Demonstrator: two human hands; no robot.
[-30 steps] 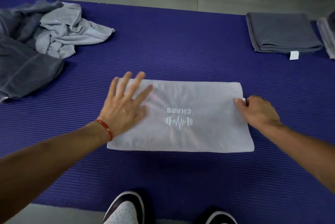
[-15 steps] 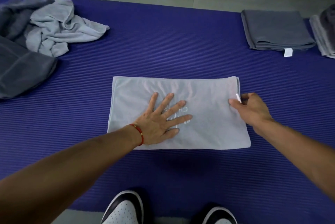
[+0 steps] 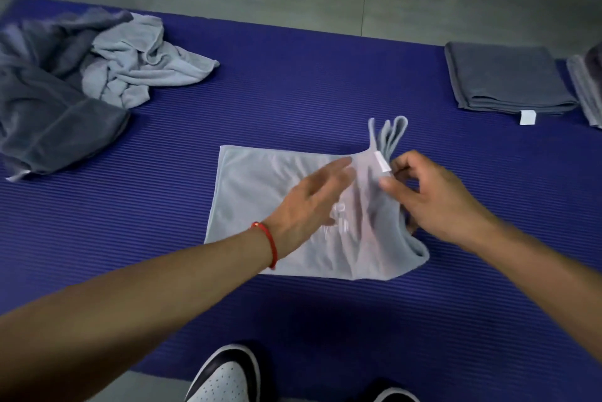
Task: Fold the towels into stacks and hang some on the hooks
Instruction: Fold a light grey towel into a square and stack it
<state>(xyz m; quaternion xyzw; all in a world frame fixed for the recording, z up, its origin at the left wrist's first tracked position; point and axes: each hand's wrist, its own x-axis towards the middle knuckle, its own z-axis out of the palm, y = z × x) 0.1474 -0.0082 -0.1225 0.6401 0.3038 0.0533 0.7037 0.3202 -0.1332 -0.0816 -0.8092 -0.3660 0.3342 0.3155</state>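
Hands are working mid-frame on a light grey towel (image 3: 277,193) lying on the blue mat (image 3: 293,82): right hand (image 3: 433,196) is pinching its lifted right edge, left hand (image 3: 312,203) is hovering flat, fingers straight. Layers are splaying; a loose pinch could skew the fold.

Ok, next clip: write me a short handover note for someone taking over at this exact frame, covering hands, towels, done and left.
Right hand pinches the right end of the light grey towel and has it lifted off the blue mat. Left hand is open, fingers straight, over the towel's middle; it is blurred, so contact is unclear.
Done: a folded dark grey towel lies far right on the mat, with another folded stack at the frame edge.
Left: finish this fold and stack it, then fold the crumpled light towel and the dark grey towel at far left. No hooks are in view, so hanging is presumably still to do.
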